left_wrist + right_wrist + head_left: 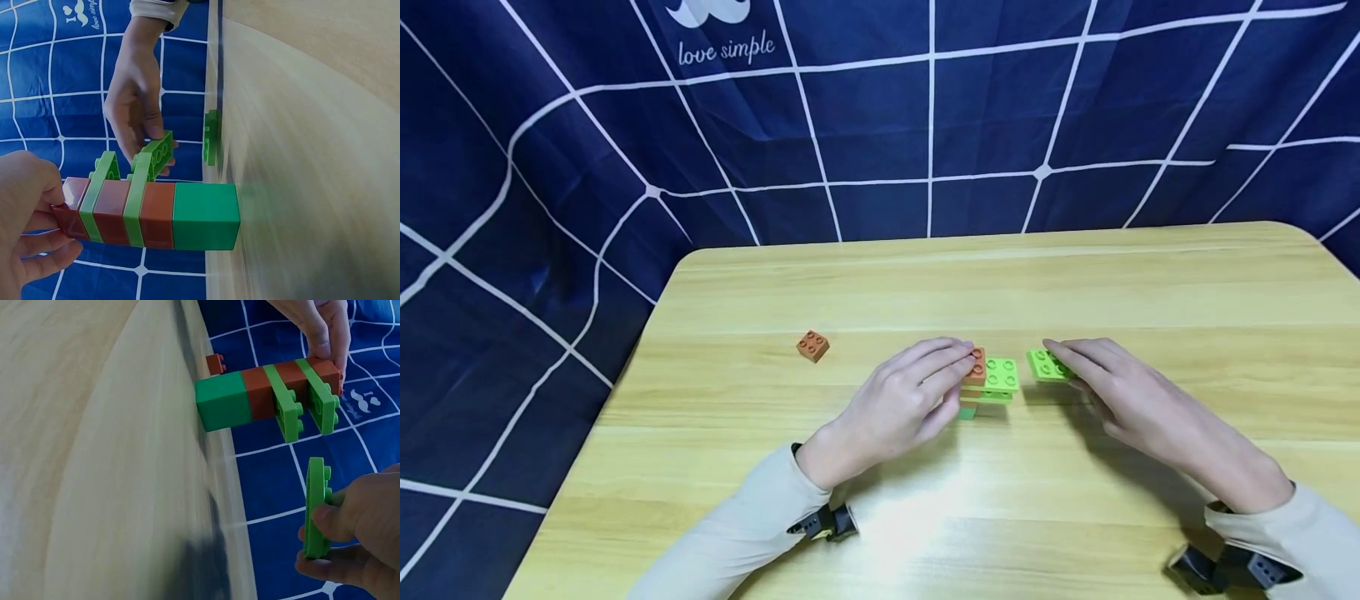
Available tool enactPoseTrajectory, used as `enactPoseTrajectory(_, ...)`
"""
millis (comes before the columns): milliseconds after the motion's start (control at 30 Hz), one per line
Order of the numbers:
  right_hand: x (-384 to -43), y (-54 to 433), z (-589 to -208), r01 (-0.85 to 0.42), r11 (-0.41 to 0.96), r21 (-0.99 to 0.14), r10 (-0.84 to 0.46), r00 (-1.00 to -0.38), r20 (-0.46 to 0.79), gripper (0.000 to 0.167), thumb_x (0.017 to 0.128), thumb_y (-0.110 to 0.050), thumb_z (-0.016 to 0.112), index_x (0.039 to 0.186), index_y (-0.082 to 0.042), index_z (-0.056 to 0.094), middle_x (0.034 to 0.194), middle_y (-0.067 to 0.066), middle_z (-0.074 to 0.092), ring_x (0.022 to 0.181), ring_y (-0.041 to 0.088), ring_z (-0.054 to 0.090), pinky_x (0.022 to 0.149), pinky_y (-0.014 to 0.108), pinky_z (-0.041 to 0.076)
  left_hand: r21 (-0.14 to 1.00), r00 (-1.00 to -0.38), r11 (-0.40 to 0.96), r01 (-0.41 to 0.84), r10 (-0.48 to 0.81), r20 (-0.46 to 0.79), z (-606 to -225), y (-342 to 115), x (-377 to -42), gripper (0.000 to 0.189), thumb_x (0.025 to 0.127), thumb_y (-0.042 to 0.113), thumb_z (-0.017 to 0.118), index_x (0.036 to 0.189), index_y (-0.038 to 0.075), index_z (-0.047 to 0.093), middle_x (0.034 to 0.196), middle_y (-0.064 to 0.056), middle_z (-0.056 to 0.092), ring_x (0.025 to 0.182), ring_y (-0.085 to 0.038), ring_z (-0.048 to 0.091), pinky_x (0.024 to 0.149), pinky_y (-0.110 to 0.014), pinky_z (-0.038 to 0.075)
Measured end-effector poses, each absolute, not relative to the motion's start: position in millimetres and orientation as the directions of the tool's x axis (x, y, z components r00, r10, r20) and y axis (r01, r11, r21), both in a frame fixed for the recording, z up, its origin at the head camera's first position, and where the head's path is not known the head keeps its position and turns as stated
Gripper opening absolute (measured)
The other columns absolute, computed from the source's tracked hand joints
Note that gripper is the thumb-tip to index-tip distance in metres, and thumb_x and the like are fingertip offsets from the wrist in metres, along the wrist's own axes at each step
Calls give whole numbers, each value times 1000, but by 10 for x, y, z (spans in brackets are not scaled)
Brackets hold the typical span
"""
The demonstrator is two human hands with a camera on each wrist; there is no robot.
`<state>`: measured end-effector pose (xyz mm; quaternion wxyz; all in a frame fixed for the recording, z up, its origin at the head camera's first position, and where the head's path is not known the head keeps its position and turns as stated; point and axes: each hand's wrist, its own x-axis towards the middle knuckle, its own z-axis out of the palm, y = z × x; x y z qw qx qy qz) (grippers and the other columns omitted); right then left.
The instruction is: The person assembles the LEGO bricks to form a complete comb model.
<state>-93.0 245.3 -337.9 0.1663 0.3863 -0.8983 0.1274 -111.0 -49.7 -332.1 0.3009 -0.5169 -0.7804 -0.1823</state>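
A tower of toy building bricks (261,394) stands upright near the middle of the table. From the bottom up it has a dark green block (224,401), then reddish-brown bricks alternating with two light green plates that jut out to the right. My left hand (910,396) pinches the topmost brown brick (978,367) between thumb and fingers. To the right of the tower, apart from it, my right hand (1123,396) holds a studded light green plate (1047,367) above the table. Its thumb (331,522) presses the near side, with fingers on the far side.
One loose brown four-stud brick (812,346) lies on the wooden table (737,292), left of the tower. Another light green piece (211,137) rests at the tabletop, beyond the right hand in the left wrist view. A dark blue checked cloth (880,125) hangs behind the table.
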Motion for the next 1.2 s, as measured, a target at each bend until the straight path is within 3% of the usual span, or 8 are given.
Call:
enactPoseTrajectory(133, -952, 2445, -3364, -742, 663, -98, -643, -632, 432, 76, 60, 18, 61, 134, 7, 49, 119, 21, 57, 106, 36, 54, 83, 44, 49, -31, -282, 400, 916, 697, 659, -3331, -498, -1111, 32, 84, 9, 67, 113, -3, 67, 119, -16, 66, 116, -26, 60, 112, -26, 35)
enactPoseTrajectory(333, -969, 2408, -3317, -748, 655, -109, -614, -611, 499, 71, 63, 16, 59, 133, 5, 52, 119, 19, 58, 105, 34, 53, 99, 16, 34, -29, -277, 395, 918, 693, 666, -3352, -493, -1107, 32, 83, 8, 66, 114, -3, 67, 120, -17, 65, 116, -26, 60, 112, -26, 34)
enactPoseTrajectory(367, -973, 2399, -3308, -751, 651, -111, -612, -606, 509, 68, 66, 14, 58, 132, 5, 52, 119, 19, 58, 105, 34, 54, 101, 12, 31, -29, -277, 396, 918, 693, 666, -3355, -493, -1103, 33, 83, 8, 66, 114, -3, 67, 120, -17, 65, 116, -26, 59, 112, -26, 34)
enactPoseTrajectory(433, -976, 2377, -3290, -752, 650, -109, -604, -597, 528, 48, 84, 2, 56, 132, 5, 53, 118, 19, 59, 104, 34, 55, 103, 7, 26, -29, -281, 400, 916, 692, 665, -3360, -491, -1097, 33, 83, 8, 67, 114, -3, 66, 120, -17, 65, 117, -26, 59, 113, -26, 34)
enactPoseTrajectory(500, -977, 2353, -3271, -754, 649, -105, -597, -590, 544, 39, 99, -14, 45, 131, 5, 54, 117, 19, 60, 103, 33, 55, 103, 5, 25, -30, -282, 403, 915, 691, 666, -3364, -492, -1093, 34, 83, 9, 67, 115, -3, 66, 121, -17, 65, 118, -26, 58, 113, -26, 33)
enactPoseTrajectory(600, -977, 2312, -3240, -756, 647, -98, -590, -578, 563, 56, 105, -36, 26, 130, 5, 55, 116, 18, 61, 102, 32, 56, 104, 4, 22, -30, -282, 403, 915, 690, 666, -3369, -493, -1095, 34, 83, 9, 66, 115, -4, 65, 121, -17, 65, 118, -26, 58, 113, -26, 33)
enactPoseTrajectory(1200, -988, 2085, -3125, -799, 591, -108, -601, -526, 603, 53, 105, -35, 30, 127, 5, 58, 115, 17, 63, 101, 30, 58, 104, 5, 26, -34, -274, 392, 919, 700, 660, -3373, -524, -1116, 30, 84, 9, 65, 113, -2, 67, 120, -16, 66, 116, -25, 60, 113, -25, 33)
